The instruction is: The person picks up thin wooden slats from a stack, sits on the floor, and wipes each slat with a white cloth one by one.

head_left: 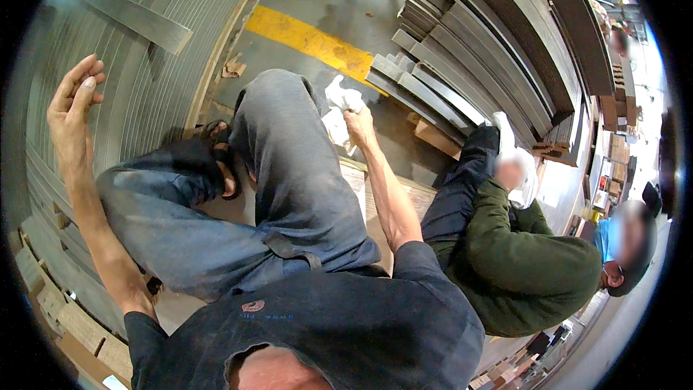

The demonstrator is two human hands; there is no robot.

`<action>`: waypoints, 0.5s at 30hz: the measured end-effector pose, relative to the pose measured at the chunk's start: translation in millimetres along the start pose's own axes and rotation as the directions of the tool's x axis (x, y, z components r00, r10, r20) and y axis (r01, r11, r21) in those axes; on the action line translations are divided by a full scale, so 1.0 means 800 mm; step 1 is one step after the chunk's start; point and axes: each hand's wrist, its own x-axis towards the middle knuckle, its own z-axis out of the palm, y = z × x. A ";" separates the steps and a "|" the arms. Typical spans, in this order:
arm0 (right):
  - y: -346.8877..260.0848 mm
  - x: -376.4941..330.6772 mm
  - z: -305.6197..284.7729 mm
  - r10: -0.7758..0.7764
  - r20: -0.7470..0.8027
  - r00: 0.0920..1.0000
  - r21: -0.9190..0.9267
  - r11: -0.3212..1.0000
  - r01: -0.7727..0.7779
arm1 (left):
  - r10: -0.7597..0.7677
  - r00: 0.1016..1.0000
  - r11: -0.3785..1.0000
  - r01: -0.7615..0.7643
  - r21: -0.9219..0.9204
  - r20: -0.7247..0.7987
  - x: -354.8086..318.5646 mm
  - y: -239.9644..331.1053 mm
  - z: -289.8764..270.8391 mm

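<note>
My left hand (pixel 76 97) is raised at the far left, above a wide stack of long grey metal strips (pixel 166 0). Its fingers curl in toward the thumb, and I see nothing in them. At the middle, beside my right knee, my right hand (pixel 359 126) is closed on a crumpled white cloth (pixel 336 112). The cloth bunches above the fist and hangs down below it. A single flat metal bar (pixel 137 18) lies across the top of the strips, beyond my left hand.
At my right sits a co-worker in a green sweater (pixel 520 263), with white cloth (pixel 530 180) around the hands. More long metal profiles (pixel 462 50) are stacked ahead to the right. A yellow stripe (pixel 310 40) crosses the floor. Wooden pieces (pixel 79 328) lie at lower left.
</note>
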 end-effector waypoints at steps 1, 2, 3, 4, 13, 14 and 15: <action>0.009 0.000 0.006 -0.038 -0.100 0.994 0.030 0.999 0.042 | 0.009 1.000 1.000 -0.009 0.006 -0.002 0.000 -0.001 0.001; 0.019 0.001 0.009 -0.073 -0.200 0.977 0.056 0.995 0.086 | 0.018 1.000 1.000 -0.018 0.012 -0.004 0.000 -0.002 0.002; 0.023 0.000 0.009 -0.068 -0.151 0.986 0.105 0.991 0.085 | 0.020 1.000 1.000 -0.019 0.023 -0.007 0.000 -0.002 0.002; 0.026 0.000 0.008 -0.066 -0.101 0.993 0.155 0.985 0.081 | 0.021 1.000 0.999 -0.021 0.035 -0.009 -0.001 -0.002 0.001; 0.076 0.045 -0.008 0.291 -0.206 0.934 0.678 0.731 -0.078 | 0.007 1.000 0.999 -0.008 0.045 0.010 -0.001 0.005 0.008; 0.061 0.045 -0.016 0.309 -0.300 0.903 0.517 0.848 -0.118 | -0.002 1.000 0.997 0.004 0.082 -0.020 -0.006 0.006 0.007; 0.052 0.044 -0.026 0.090 -0.409 0.908 0.288 0.957 0.035 | -0.014 1.000 0.995 0.017 0.096 -0.024 -0.009 0.006 0.006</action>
